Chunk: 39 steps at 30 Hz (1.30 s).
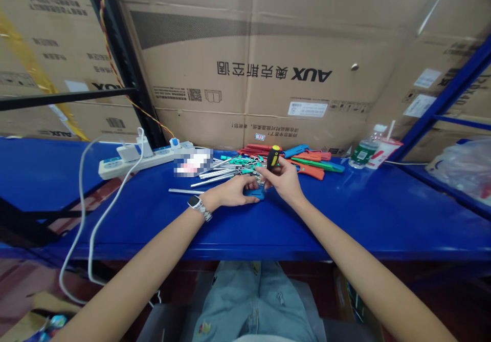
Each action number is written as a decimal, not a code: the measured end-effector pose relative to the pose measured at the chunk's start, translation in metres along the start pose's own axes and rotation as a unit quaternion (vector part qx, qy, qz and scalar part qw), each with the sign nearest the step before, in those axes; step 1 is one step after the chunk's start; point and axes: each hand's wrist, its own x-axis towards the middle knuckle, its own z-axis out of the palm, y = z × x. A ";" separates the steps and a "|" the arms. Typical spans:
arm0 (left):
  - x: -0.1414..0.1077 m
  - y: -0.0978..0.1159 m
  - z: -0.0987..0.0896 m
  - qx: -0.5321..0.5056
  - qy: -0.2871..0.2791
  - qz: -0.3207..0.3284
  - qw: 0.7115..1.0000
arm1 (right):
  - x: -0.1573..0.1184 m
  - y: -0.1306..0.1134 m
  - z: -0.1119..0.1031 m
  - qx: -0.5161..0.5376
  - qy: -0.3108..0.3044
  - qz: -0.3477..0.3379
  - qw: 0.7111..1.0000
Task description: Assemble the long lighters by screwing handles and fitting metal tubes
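My left hand [237,190], with a watch on its wrist, is closed around a small blue plastic piece [256,193] at the table's middle. In my right hand [286,180] is a short screwdriver [273,156] with a black and yellow handle. Its handle points up, and its tip is hidden near my left fingers. Just beyond my hands lies a pile of thin silver metal tubes [217,174] with green plastic parts [245,162]. Orange plastic handles [312,170] and a blue one [296,150] lie behind my right hand. A single metal tube [186,191] rests left of my left hand.
A white power strip [148,158] with plugs and white cables lies on the left of the blue table [345,219]. A water bottle [362,150] and a white and red cup [383,152] stand at the right. Large cardboard boxes [268,40] form a wall behind.
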 end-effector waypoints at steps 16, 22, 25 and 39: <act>-0.002 0.000 0.000 -0.012 -0.004 0.000 1.000 | 0.005 -0.005 -0.017 0.009 -0.105 0.012 0.994; -0.002 0.001 0.000 -0.019 -0.003 -0.005 1.000 | 0.006 0.001 0.004 0.013 0.015 0.000 1.000; -0.002 0.002 -0.001 -0.017 -0.003 -0.001 1.000 | 0.008 0.001 0.003 0.031 0.016 0.010 0.999; 0.005 0.017 -0.017 -0.107 0.141 0.036 0.984 | 0.007 -0.004 -0.011 0.009 -0.179 -0.007 0.984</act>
